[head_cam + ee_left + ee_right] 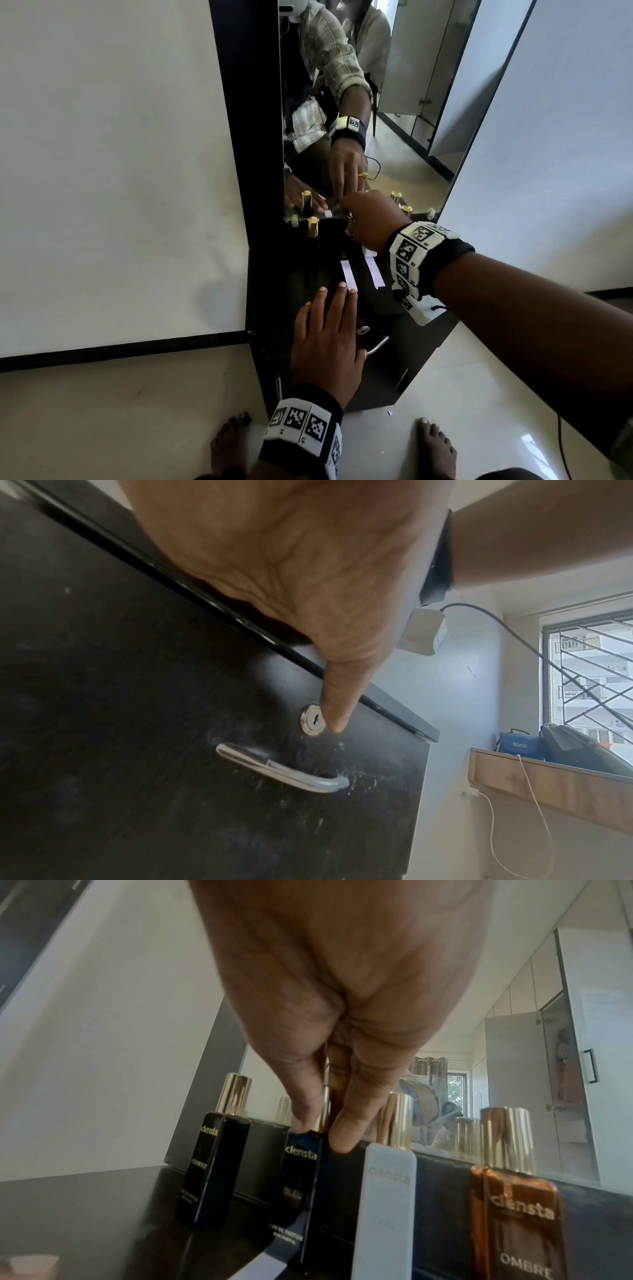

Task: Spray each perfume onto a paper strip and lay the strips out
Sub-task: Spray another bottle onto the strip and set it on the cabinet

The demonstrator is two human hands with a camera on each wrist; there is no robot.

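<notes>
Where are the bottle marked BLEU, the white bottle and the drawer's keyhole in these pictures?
BLEU bottle (pixel 301 1183): right wrist view, on its dark front face.
White bottle (pixel 385 1204): right wrist view, on its pale front face.
Keyhole (pixel 312 723): left wrist view, on the round silver lock plate.

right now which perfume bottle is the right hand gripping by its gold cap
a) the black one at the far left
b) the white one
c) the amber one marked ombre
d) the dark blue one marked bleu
d: in the right wrist view the right hand pinches the gold cap of the BLEU bottle, while the black bottle, white bottle and OMBRE bottle stand untouched.
</notes>
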